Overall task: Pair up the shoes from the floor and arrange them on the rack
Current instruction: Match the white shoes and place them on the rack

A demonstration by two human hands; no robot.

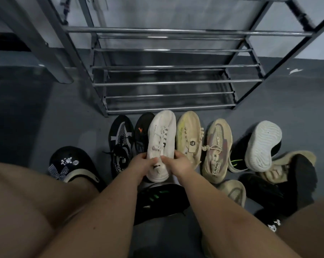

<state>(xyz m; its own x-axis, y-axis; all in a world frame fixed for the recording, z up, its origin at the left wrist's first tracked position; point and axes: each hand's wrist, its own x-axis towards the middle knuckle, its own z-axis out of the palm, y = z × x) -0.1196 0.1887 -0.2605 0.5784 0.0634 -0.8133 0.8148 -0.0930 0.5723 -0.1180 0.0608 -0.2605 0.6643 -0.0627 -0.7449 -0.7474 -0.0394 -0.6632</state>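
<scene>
Left hand (143, 163) and right hand (179, 163) grip 1 white sneaker (161, 144), its heel hiding their fingertips.

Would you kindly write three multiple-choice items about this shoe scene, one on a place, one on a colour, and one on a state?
1. Where is the white sneaker that both hands hold?
A. on the rack's top tier
B. in the row of shoes on the floor, in front of the rack
C. behind the rack

2. What colour is the upturned sole at the right?
A. white
B. red
C. black

3. What do the rack's tiers hold?
A. two pairs
B. one shoe
C. no shoes

Answers: 1 B, the left hand and right hand grip its heel end among the floor shoes; 2 A, the sole faces up and is white; 3 C, only bare bars show.
</scene>
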